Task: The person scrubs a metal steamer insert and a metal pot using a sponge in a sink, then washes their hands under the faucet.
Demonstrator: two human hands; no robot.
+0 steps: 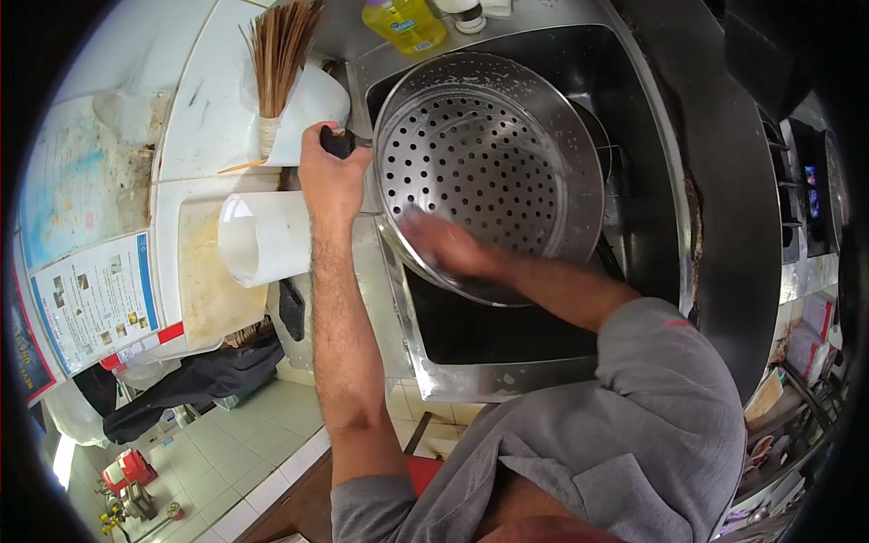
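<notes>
A wide metal steamer pot (466,172) with many round holes in its base is tilted over the sink (507,339), its open side towards me. My left hand (333,176) is closed round the black handle (344,143) on the pot's left side. Inside the pot, near the lower left of its wall, is my right hand (444,244). It is smeared by motion, so its fingers and anything under them cannot be made out. Wet marks and whitish spots show on the pot's inner wall.
Yellow liquid fills a bottle (405,24) on the sink's back ledge, beside a small white container (467,14). To the left stand a stick brush (276,68) in a white holder and a white cylindrical container (262,237). Dark metal counter (729,208) borders the right.
</notes>
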